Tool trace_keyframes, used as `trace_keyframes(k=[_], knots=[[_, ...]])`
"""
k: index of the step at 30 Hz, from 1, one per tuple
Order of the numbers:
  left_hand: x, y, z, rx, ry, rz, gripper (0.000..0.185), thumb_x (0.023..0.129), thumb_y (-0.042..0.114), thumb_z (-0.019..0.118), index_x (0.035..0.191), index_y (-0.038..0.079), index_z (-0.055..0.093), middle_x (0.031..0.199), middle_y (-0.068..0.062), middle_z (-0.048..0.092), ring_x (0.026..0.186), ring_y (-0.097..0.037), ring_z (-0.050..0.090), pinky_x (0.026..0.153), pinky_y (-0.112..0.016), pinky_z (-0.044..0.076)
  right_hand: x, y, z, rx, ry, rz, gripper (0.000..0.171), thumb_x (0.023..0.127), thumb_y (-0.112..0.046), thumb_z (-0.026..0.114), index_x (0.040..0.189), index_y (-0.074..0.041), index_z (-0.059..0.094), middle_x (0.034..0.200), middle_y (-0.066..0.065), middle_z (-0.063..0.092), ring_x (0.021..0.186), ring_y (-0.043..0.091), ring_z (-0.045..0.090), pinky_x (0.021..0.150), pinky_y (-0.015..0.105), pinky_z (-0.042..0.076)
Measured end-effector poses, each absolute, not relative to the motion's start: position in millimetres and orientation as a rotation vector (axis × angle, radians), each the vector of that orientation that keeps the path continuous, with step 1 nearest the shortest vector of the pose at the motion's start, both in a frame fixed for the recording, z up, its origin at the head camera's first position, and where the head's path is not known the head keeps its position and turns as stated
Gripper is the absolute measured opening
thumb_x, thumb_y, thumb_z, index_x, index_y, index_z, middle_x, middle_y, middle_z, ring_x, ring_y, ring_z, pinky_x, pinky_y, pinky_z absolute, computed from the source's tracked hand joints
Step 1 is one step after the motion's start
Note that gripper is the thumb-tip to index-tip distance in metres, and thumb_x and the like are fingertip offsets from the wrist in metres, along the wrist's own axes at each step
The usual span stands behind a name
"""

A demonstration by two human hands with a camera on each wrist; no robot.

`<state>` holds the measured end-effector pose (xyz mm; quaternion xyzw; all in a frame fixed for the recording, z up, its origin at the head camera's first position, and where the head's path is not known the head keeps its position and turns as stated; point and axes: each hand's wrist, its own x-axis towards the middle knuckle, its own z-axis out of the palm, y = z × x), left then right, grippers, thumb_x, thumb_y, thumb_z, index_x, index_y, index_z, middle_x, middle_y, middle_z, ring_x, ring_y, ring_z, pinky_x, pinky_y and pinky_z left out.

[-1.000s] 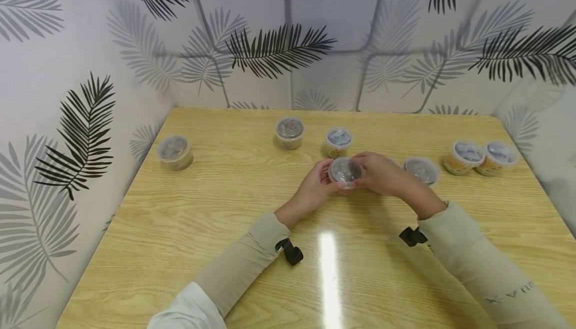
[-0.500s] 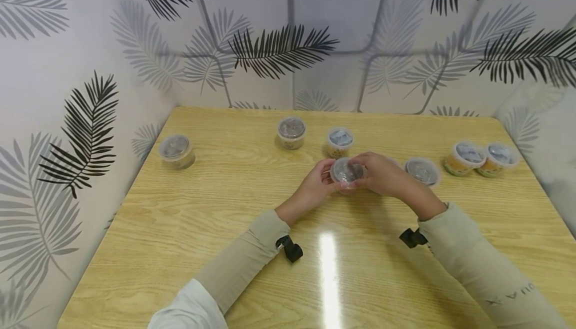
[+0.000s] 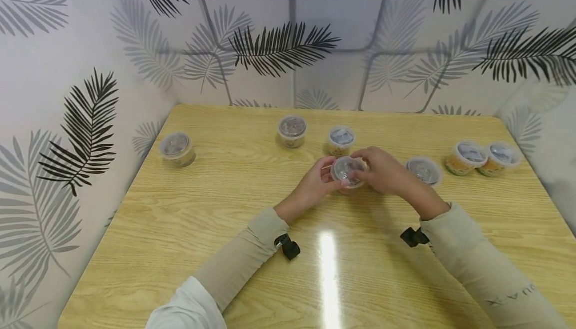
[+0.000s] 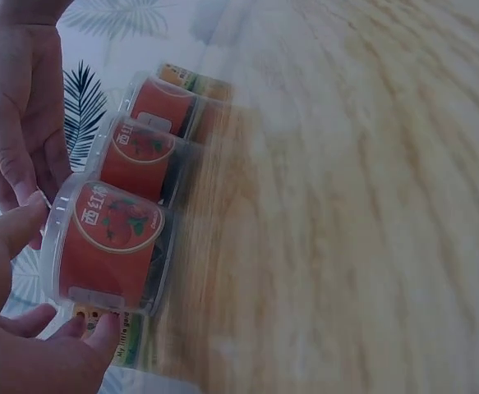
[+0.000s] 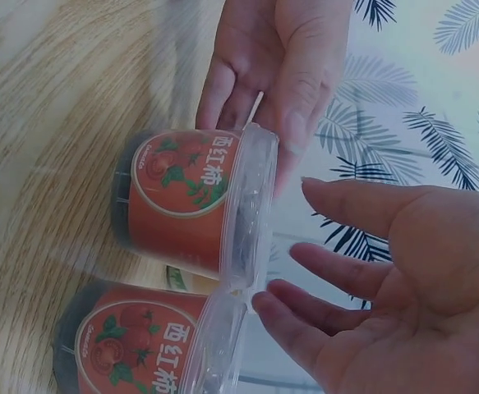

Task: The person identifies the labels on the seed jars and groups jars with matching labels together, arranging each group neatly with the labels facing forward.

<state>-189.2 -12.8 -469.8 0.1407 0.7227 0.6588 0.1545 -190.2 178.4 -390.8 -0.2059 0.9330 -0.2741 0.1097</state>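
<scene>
On the wooden bench [image 3: 180,229], lidded tubs stand in a loose row from ten o'clock to two o'clock, and one tomato-label tub [image 3: 347,171] sits at the middle, where the left hand [image 3: 315,185] holds its nine-o'clock side with thumb and fingers curled round it, while the right hand [image 3: 382,171] touches the lid rim at three o'clock with nearly straight fingers. By my reading the lid is on and the tub has not left the bench. Only the wrist views show the red label [image 5: 181,193], a second tomato-label tub [image 5: 136,345] beside it, and the right hand's fingers [image 5: 305,287] spread.
</scene>
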Motion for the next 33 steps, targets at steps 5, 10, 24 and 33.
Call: trace_keyframes(k=[5,10,24,33], knots=[[-197.7,-18.7,-464.0,0.372,2.244,1.913,0.067,0.088,0.037,0.063,0.141,0.008,0.032,0.144,-0.006,0.034,0.129,-0.022,0.037,0.1,-0.03,0.038,-194.8,184.3,-390.9,-0.532,2.78,-0.925,0.054,0.093,-0.017,0.058,0.137,0.005,0.036,0.134,0.027,0.039,0.12,0.043,0.041,0.096,0.053,0.038],[-209.3,-25.5,-456.8,0.368,2.3,1.974,0.062,0.09,0.043,0.057,0.138,0.01,0.036,0.141,-0.006,0.037,0.127,-0.022,0.039,0.099,-0.03,0.04,-206.8,189.1,-391.6,-0.505,2.818,-1.042,0.057,0.095,-0.022,0.054,0.14,0.005,0.03,0.137,0.028,0.036,0.124,0.041,0.037,0.101,0.05,0.035],[-246.0,-14.4,-456.7,0.375,2.471,1.732,0.057,0.098,0.036,0.045,0.143,0.005,0.03,0.144,-0.01,0.034,0.13,-0.025,0.037,0.103,-0.031,0.035,-242.6,174.9,-401.4,-0.378,2.714,-1.043,0.063,0.098,-0.025,0.047,0.144,0.008,0.019,0.144,0.029,0.025,0.127,0.044,0.033,0.1,0.054,0.034],[-260.2,-5.0,-467.5,0.368,2.455,1.737,0.052,0.1,0.032,0.043,0.142,0.004,0.032,0.141,-0.01,0.041,0.124,-0.019,0.045,0.098,-0.024,0.039,-248.2,167.3,-413.4,-0.287,2.672,-1.071,0.067,0.096,-0.026,0.053,0.145,0.006,0.018,0.146,0.024,0.026,0.126,0.04,0.037,0.098,0.05,0.038]])
